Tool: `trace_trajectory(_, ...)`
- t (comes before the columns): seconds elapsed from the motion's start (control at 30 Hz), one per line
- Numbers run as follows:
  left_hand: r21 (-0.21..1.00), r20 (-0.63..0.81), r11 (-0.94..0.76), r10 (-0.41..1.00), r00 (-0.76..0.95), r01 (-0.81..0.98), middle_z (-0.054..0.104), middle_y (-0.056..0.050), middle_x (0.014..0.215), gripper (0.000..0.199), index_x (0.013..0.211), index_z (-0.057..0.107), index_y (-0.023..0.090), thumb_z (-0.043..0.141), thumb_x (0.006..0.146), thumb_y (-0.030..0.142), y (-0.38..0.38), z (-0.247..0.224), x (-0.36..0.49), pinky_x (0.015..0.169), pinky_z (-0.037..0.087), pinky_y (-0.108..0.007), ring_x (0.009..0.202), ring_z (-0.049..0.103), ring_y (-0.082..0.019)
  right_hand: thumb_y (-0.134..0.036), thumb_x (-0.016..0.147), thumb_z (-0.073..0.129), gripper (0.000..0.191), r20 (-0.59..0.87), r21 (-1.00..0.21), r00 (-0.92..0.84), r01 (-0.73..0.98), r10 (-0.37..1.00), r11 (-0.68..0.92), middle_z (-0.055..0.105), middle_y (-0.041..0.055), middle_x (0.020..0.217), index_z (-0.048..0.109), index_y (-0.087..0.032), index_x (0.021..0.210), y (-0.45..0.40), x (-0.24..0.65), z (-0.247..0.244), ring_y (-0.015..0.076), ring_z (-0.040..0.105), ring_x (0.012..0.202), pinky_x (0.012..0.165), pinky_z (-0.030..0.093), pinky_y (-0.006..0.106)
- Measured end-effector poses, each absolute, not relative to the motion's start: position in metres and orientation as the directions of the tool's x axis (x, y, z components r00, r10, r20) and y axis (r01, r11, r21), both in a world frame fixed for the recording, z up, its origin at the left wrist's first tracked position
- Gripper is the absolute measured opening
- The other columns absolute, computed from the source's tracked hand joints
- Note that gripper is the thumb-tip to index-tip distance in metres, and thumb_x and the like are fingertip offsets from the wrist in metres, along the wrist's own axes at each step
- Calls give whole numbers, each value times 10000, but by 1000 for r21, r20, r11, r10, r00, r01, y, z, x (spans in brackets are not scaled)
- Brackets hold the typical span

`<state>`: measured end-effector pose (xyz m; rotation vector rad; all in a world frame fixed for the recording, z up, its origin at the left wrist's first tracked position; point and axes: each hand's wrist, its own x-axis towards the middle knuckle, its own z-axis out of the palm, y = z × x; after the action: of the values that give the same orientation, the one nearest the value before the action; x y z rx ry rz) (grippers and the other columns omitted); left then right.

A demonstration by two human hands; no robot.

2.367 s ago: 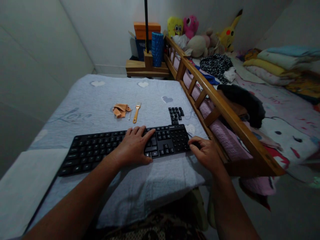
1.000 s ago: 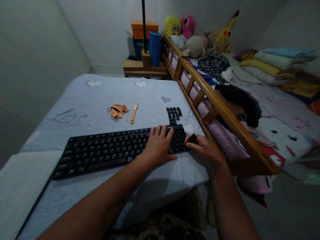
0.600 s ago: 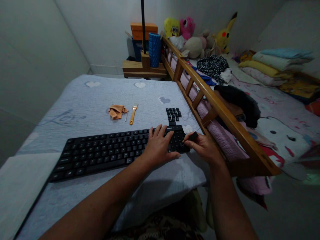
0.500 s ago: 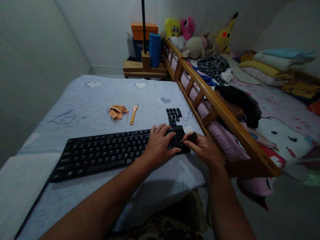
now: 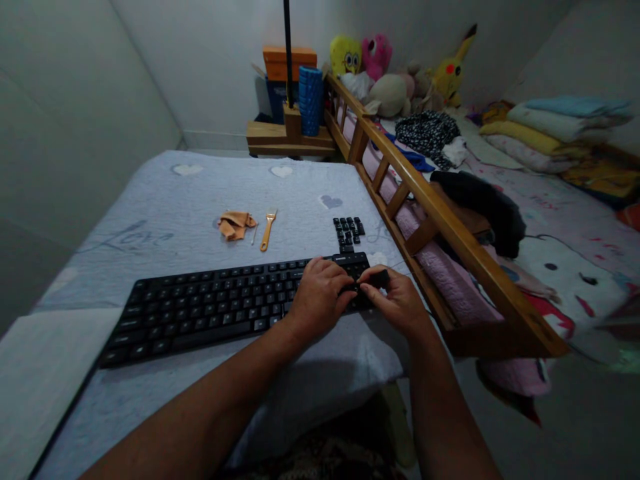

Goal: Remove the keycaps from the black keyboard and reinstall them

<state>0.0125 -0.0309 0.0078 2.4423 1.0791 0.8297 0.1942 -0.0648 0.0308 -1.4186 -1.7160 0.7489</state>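
A black keyboard [image 5: 215, 303] lies at a slant on the cloth-covered surface. My left hand [image 5: 323, 290] rests over its right part, fingers curled and thumb drawn in towards the index finger. Whatever lies between those fingertips is too small to make out. My right hand [image 5: 393, 297] pinches a small black tool [image 5: 381, 279] at the number pad, its tip meeting the left fingertips. Just behind the keyboard sit several loose black keycaps [image 5: 349, 233] in rows. Part of the number pad is hidden by my hands.
An orange cloth [image 5: 236, 225], a thin white swab-like stick [image 5: 254, 235] and a yellow-handled brush [image 5: 268, 230] lie behind the keyboard. A wooden bed rail [image 5: 417, 183] runs along the right side. White material [image 5: 45, 373] covers the near left corner.
My right hand has moved slightly left with the black tool. My left hand's spread fingers have curled, and its thumb has closed in, so both hands' fingertips now meet at the number pad.
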Motion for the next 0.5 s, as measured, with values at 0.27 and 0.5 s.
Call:
trace_trajectory(0.27,508,390,-634,773,500,583,736,-25,946,99,905,743,231,651,884,259,-32,10,11,1097,333,-519,981,613,-233,-221,775,589,48,192,-866,68,482,979,136,621,0,697,623,-189,761,-66,182,35,147,587,642,621,457,249)
trace_trajectory(0.5,513,410,-618,786,463,595,728,-33,977,86,919,725,221,663,873,259,-33,15,11,1107,332,-511,1010,605,-233,-216,775,582,49,172,-897,138,430,975,97,635,10,731,624,-193,767,-63,176,34,155,600,647,633,482,263)
